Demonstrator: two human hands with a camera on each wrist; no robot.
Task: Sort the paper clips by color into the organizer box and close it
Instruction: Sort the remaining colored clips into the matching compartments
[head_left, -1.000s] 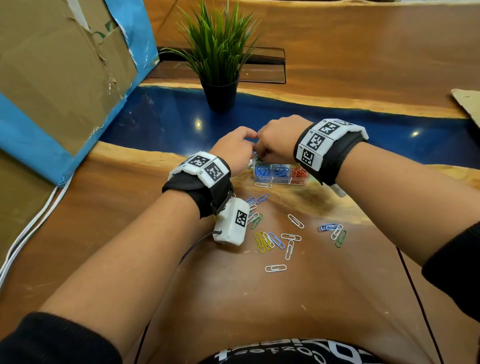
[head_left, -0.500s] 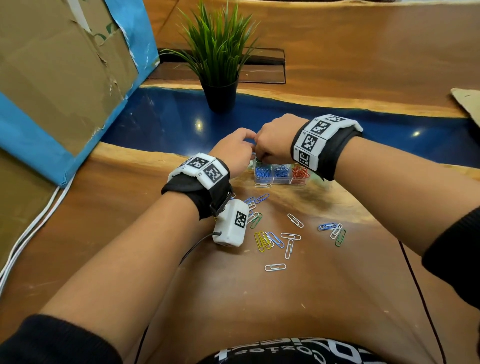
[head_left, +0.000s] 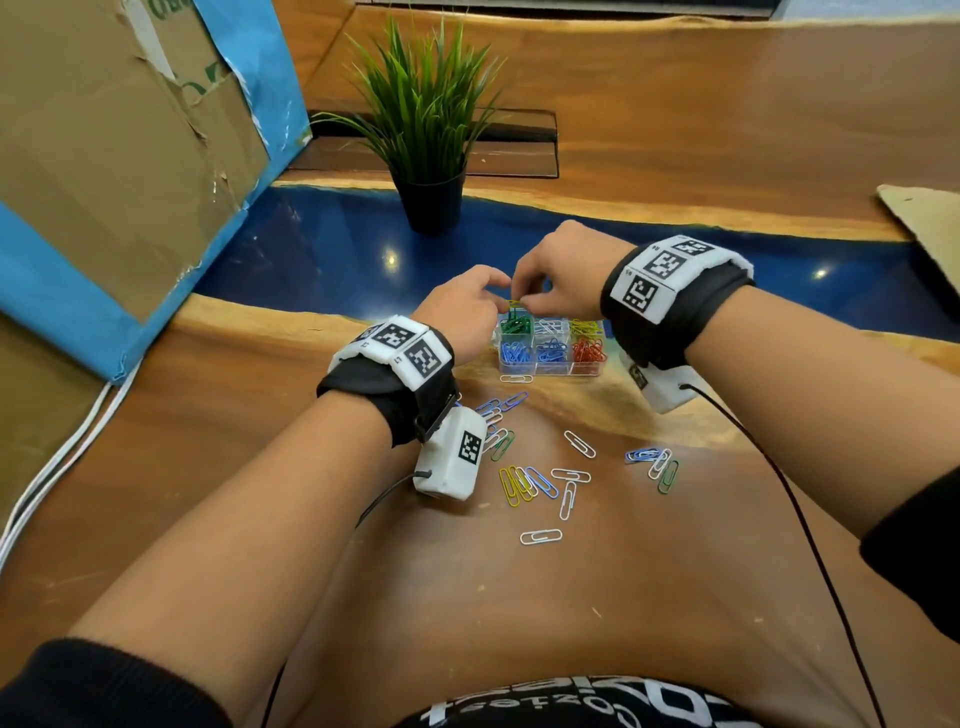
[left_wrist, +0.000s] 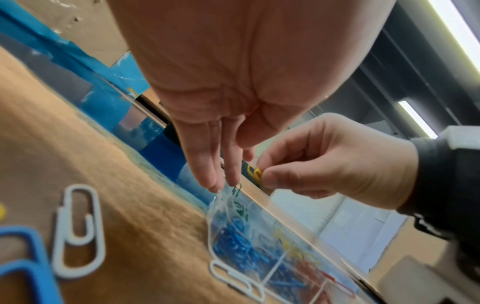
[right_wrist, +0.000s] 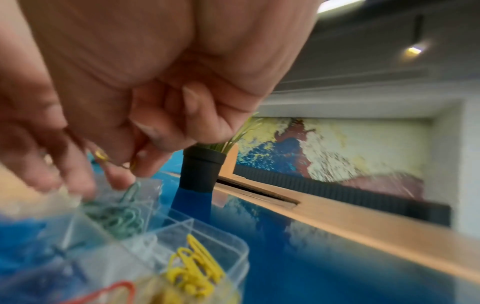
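1. Right now the right hand (head_left: 558, 270) pinches a yellow paper clip (left_wrist: 257, 173) in its fingers above the organizer box (head_left: 551, 347).
2. Left hand (head_left: 462, 317) fingers hang fairly straight, tips at the box's green compartment, gripping nothing.
3. Loose paper clips (head_left: 540, 480) lie on the surface (head_left: 571, 597) nearer the person.

A clear organizer box (head_left: 551, 347) is sitting open, its compartments holding green, white, yellow, blue and red clips; loose paper clips (head_left: 540, 483) are lying scattered just before it
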